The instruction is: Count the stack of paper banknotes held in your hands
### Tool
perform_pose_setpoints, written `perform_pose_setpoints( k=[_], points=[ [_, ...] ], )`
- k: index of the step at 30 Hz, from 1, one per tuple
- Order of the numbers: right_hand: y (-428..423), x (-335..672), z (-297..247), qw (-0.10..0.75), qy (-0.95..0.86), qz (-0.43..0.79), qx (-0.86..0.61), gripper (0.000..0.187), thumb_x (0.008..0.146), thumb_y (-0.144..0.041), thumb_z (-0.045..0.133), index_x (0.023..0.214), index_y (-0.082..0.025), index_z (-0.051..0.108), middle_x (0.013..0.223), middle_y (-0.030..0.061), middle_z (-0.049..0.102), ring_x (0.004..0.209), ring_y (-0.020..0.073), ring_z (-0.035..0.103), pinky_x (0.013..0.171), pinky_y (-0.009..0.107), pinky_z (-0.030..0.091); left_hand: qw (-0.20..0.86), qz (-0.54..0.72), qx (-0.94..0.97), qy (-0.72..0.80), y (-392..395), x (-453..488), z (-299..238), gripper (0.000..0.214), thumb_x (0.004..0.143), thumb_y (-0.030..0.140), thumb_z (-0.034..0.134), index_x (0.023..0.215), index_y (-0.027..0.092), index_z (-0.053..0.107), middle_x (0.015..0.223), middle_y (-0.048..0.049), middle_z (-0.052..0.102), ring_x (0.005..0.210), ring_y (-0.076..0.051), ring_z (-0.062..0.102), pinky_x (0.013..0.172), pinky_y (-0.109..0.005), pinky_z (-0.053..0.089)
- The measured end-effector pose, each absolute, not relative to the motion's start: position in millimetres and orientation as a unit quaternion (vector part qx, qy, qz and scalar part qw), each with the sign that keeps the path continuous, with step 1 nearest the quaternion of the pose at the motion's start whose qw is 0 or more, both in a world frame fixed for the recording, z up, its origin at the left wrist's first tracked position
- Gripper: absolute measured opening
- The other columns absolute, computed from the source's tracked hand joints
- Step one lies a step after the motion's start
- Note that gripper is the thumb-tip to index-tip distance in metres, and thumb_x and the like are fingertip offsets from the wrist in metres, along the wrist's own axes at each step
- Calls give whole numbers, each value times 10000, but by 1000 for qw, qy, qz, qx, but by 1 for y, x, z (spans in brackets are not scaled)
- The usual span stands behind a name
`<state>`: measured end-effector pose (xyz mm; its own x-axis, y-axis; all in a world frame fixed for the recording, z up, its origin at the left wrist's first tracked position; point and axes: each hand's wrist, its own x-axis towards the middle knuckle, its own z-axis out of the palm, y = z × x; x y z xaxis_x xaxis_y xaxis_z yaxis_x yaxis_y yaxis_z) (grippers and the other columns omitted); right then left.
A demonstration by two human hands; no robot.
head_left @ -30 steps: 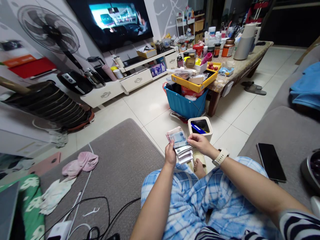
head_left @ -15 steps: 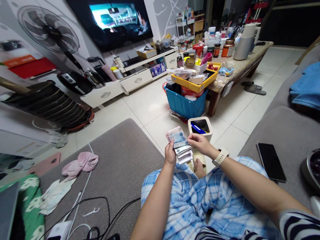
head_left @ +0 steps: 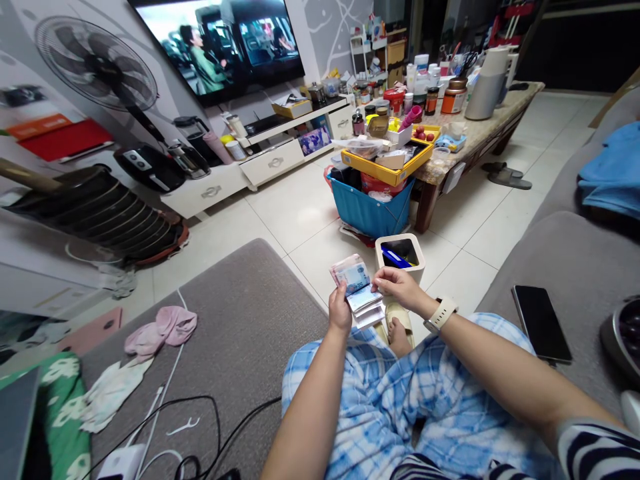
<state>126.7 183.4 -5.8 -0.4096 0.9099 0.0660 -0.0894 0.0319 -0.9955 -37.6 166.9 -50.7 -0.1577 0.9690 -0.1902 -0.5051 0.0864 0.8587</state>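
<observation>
In my left hand (head_left: 340, 312) is a wad of banknotes (head_left: 355, 275), gripped near its left edge with the thumb on top. Pinkish notes show at the back of the wad, bluish ones in front, and the lower part is folded down toward my lap. The fingertips of my right hand (head_left: 400, 287) are pinched together at the right edge of a bluish banknote (head_left: 365, 297). A pale watch strap (head_left: 441, 313) circles my right wrist. Just beyond the hands stands a white bin (head_left: 421, 248) with a blue wrapper (head_left: 395, 256) inside.
A blue basket (head_left: 370, 207) with a yellow tray (head_left: 395, 175) on top stands by the cluttered coffee table (head_left: 480, 137). To the right, a phone (head_left: 541, 325) lies on the grey sofa. Black cables (head_left: 217, 427) and a pink cloth (head_left: 163, 331) lie at left.
A bluish banknote has flipped down from the upper part of the wad onto the lower part, with my right fingers at its edge. The television picture is different.
</observation>
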Motion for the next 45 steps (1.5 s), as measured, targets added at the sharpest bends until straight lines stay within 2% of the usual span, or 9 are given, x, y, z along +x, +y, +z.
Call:
perform_pose_setpoints(
  k=[4, 8, 12, 15, 19, 22, 29, 35, 45],
  points=[
    [183, 126, -8, 415, -582, 603, -354, 245, 738, -393, 643, 780, -162, 575, 702, 13, 604, 644, 131, 535, 631, 273, 415, 591, 629, 259, 433, 167, -37, -50, 441, 704, 490, 640, 910, 102, 681, 865, -112, 712, 810, -253, 665, 805, -392, 483],
    [186, 126, -17, 409, -585, 578, -396, 291, 641, -373, 725, 782, -168, 573, 666, -19, 554, 593, 113, 488, 571, 252, 382, 588, 621, 260, 447, 166, -37, -49, 401, 680, 474, 669, 843, 108, 690, 819, -97, 713, 791, -249, 664, 789, -373, 484],
    [189, 127, -23, 419, -587, 538, -436, 387, 596, -380, 758, 854, -182, 549, 669, -32, 541, 578, 108, 453, 547, 241, 350, 594, 616, 259, 448, 165, -36, -49, 398, 650, 436, 707, 888, 118, 687, 804, -81, 712, 790, -246, 662, 771, -363, 482],
    [189, 128, -22, 425, -586, 530, -441, 378, 626, -403, 737, 869, -187, 543, 692, -22, 546, 596, 116, 461, 561, 248, 361, 603, 609, 274, 436, 164, -37, -50, 388, 634, 397, 726, 906, 123, 685, 838, -76, 712, 802, -244, 660, 780, -359, 477],
    [188, 128, -21, 414, -600, 527, -438, 258, 729, -420, 638, 774, -178, 558, 681, -8, 540, 612, 125, 466, 582, 259, 375, 610, 604, 289, 425, 165, -37, -54, 375, 625, 350, 740, 921, 126, 684, 863, -70, 711, 800, -234, 658, 783, -352, 476],
    [188, 127, -22, 414, -604, 522, -437, 249, 757, -415, 602, 719, -175, 546, 658, -11, 520, 606, 124, 450, 581, 258, 367, 610, 605, 286, 425, 165, -37, -56, 381, 625, 348, 743, 926, 123, 682, 861, -71, 710, 794, -229, 657, 796, -356, 473],
    [187, 127, -18, 423, -601, 534, -418, 256, 777, -417, 584, 718, -172, 540, 649, -19, 489, 602, 116, 425, 579, 254, 341, 592, 624, 281, 425, 165, -37, -55, 346, 713, 434, 669, 858, 121, 699, 787, -68, 707, 735, -202, 655, 749, -311, 477],
    [186, 126, -17, 426, -590, 565, -388, 252, 780, -407, 584, 726, -166, 536, 633, -28, 464, 585, 104, 405, 560, 242, 318, 578, 633, 284, 429, 166, -39, -56, 345, 734, 450, 642, 836, 127, 706, 774, -56, 709, 726, -190, 651, 724, -289, 477],
    [184, 125, -14, 424, -582, 590, -365, 238, 786, -391, 587, 754, -157, 554, 642, -25, 484, 586, 100, 417, 566, 239, 323, 585, 635, 268, 428, 168, -40, -60, 361, 722, 456, 643, 864, 129, 700, 807, -58, 713, 771, -215, 657, 782, -337, 484]
  ],
)
